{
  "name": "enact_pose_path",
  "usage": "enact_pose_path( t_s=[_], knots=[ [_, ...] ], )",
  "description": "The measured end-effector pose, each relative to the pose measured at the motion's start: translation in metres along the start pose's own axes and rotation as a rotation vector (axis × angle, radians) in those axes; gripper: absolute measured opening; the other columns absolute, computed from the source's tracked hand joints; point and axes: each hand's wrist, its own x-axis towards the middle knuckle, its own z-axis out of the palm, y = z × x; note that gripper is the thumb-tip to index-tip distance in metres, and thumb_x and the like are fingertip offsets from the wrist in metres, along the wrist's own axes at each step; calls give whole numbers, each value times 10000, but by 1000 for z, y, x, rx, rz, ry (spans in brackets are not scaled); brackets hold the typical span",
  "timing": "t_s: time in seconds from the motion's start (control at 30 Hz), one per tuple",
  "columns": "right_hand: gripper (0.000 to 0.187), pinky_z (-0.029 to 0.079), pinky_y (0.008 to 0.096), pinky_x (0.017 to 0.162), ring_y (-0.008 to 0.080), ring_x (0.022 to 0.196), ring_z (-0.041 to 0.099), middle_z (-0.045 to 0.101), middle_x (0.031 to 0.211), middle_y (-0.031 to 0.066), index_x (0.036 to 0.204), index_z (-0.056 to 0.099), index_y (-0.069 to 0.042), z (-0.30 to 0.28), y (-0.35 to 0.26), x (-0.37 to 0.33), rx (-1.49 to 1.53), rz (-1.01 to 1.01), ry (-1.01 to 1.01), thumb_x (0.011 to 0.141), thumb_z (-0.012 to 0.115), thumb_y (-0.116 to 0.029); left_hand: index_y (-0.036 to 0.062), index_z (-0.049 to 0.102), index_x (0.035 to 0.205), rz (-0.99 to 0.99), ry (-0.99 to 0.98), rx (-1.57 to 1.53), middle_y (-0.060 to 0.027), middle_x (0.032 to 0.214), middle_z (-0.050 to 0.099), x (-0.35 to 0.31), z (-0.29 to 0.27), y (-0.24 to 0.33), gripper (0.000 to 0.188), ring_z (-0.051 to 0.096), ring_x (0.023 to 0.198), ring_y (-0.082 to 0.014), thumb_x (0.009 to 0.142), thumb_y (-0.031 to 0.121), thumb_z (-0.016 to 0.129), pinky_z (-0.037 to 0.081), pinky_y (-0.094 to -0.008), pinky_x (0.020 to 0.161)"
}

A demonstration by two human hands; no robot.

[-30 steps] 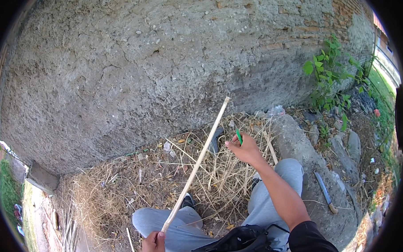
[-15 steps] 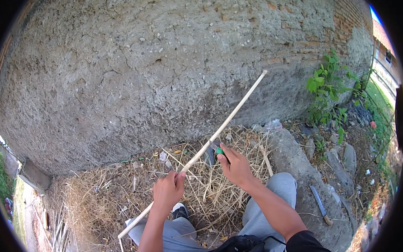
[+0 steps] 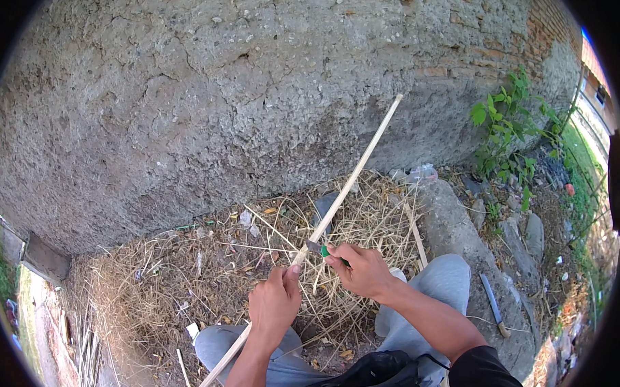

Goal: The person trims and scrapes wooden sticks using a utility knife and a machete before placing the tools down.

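Note:
A long pale stick, perhaps bamboo or wood (image 3: 351, 178), runs slantwise from beside my left knee up toward the wall. My left hand (image 3: 274, 302) is wrapped round its lower part, thumb along the top. Just above that grip, my right hand (image 3: 364, 272) holds a small knife with a green handle (image 3: 325, 250). The knife's short blade (image 3: 314, 246) lies against the stick; whether it is cutting in cannot be made out. My right fingers are closed round the handle and hide most of it.
Dry straw and thin shavings (image 3: 338, 308) cover the ground between my legs. A second knife with a wooden handle (image 3: 503, 332) lies on the stone ledge (image 3: 454, 222) at right. The rough wall (image 3: 219, 128) rises ahead; a leafy plant (image 3: 506, 128) grows beside it.
The knife and my right hand have moved down and left along the stick, closer to my left hand. The stick stands a little steeper, its lower end shifted right and nearer me.

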Motion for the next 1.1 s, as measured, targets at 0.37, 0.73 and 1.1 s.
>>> enact_pose_path(
  t_s=[0.37,0.73,1.1],
  knots=[
    [148,482,365,411,263,537,655,703,812,93,960,659,-61,-4,-14,-7,-22,-69,-16,920,683,-201,-35,542,727,-78,-226,-447,-111,522,398,-9,2,-33,508,317,521,-174,1018,381,516,318,-398,498],
    [167,477,357,408,256,513,643,710,806,86,934,667,-71,6,-16,-14,-19,-54,7,911,692,-234,-15,523,697,-194,-322,-538,25,557,349,-6,-4,-41,506,291,561,-82,1029,367,508,268,-338,483],
    [175,516,400,467,302,590,681,730,832,107,929,663,-64,-15,0,11,-137,171,60,922,671,-239,-32,535,690,-209,-305,-507,-24,546,389,-2,3,-41,516,320,555,-106,1017,368,530,289,-359,490]
  ],
)
